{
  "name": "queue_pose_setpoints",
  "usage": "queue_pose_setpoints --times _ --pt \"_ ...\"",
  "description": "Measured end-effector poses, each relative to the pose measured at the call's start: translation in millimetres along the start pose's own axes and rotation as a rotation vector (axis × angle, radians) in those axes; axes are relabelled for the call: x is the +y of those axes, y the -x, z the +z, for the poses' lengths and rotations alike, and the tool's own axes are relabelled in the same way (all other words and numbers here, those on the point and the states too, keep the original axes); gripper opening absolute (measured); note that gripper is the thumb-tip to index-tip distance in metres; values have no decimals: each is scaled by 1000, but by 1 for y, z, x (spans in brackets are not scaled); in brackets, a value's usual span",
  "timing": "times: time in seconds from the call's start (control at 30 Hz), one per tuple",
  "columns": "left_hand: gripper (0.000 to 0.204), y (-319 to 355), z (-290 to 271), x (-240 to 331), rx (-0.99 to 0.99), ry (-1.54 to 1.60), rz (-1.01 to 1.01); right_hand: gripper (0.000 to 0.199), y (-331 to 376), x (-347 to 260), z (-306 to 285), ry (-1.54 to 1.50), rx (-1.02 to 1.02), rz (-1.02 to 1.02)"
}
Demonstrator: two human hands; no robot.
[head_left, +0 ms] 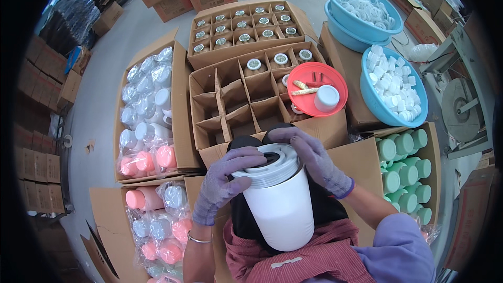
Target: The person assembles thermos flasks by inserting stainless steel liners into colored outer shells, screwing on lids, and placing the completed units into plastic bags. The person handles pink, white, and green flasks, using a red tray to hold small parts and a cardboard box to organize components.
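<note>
A white vacuum flask body [280, 215] leans over my lap, its lower end toward me. Around its mouth sits a pale grey threaded collar [272, 166] with a dark round opening in the middle. My left hand [222, 178], in a purple-grey knit glove, is closed round the collar's left side, thumb at the front and fingers over the top. From the right, my right hand [318, 165], gloved alike, curves over the collar's far right edge. My right palm and fingertips are partly hidden.
Before me stands a divided carton [230, 97] with some bottle-like liners; a red tray [335, 86] lies across its right side. Blue basins hold white caps [393, 86] and pale rings [361, 8]. Cartons of bagged flasks [149, 105] stand left, green flasks [406, 173] right.
</note>
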State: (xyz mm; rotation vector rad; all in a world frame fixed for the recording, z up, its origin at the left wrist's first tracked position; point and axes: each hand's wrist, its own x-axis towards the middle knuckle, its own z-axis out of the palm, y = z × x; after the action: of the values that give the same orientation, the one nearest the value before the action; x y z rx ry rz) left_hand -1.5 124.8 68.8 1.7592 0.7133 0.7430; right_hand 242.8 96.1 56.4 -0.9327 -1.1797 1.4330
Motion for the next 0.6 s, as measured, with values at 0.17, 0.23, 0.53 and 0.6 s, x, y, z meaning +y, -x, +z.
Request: queue_pose_setpoints --times 0.17,0.23,0.53,0.6 --pt "47 5 17 19 26 -80 -14 43 1 6 -4 19 -132 4" --pt "45 10 25 28 93 -195 -6 44 -8 8 -9 15 -242 10" --pt "50 6 62 -23 301 506 -92 37 47 -82 -3 804 -470 -488" --pt "57 8 85 -31 165 208 75 40 56 -98 -10 752 -566 -555"
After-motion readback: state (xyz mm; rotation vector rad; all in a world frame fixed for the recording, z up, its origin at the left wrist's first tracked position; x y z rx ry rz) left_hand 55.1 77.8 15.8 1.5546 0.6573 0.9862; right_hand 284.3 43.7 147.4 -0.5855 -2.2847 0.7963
